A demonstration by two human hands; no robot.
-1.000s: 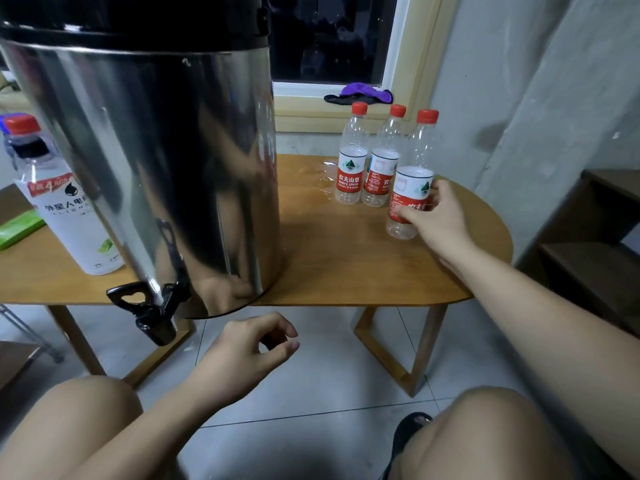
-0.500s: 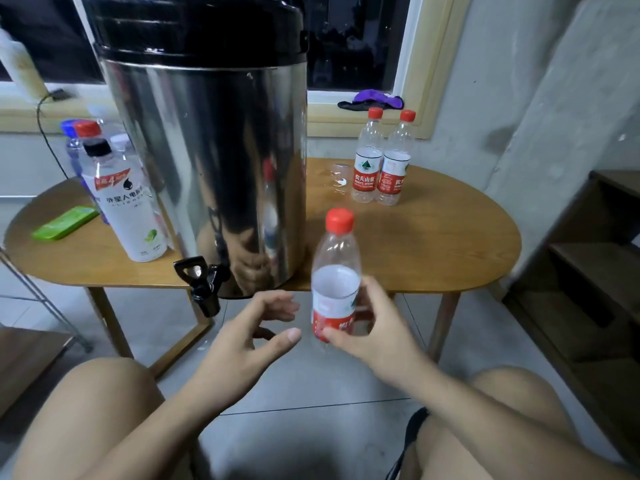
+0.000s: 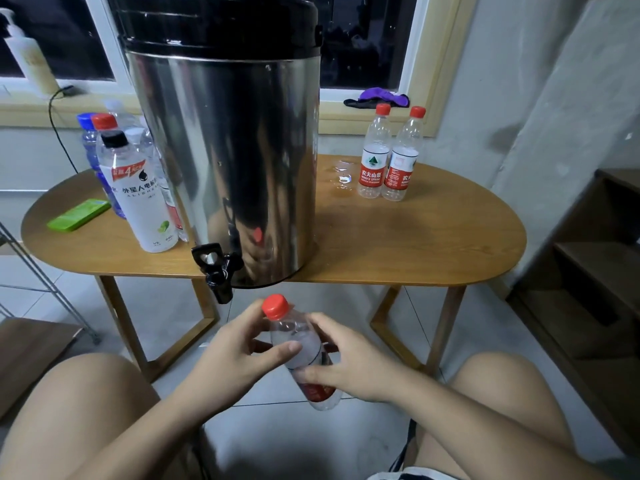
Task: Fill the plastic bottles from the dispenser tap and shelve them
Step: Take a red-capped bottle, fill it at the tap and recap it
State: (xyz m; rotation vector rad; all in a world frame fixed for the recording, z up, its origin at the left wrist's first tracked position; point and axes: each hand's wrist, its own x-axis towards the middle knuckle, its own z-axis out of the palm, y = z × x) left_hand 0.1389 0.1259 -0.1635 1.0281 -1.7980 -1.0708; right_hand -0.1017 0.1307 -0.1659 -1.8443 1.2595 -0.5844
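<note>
An empty clear plastic bottle (image 3: 298, 344) with a red cap and red label is tilted above my lap, just below the dispenser's black tap (image 3: 216, 270). My right hand (image 3: 349, 362) grips its lower body. My left hand (image 3: 239, 351) holds its upper part, fingers reaching toward the neck under the cap. The large steel dispenser (image 3: 228, 150) stands on the oval wooden table (image 3: 415, 244), its tap overhanging the front edge. Two more red-capped bottles (image 3: 388, 157) stand upright at the table's back right.
Several other bottles (image 3: 135, 188) crowd the table left of the dispenser, beside a flat green object (image 3: 79, 215). A small puddle (image 3: 341, 178) lies near the two bottles. Dark wooden shelves (image 3: 595, 271) stand at the right, a wire rack (image 3: 41, 292) at the left.
My right hand lifted one bottle off the table and brought it down in front of me below the tap. My left hand came in and took hold of its upper part; the bottle now tilts.
</note>
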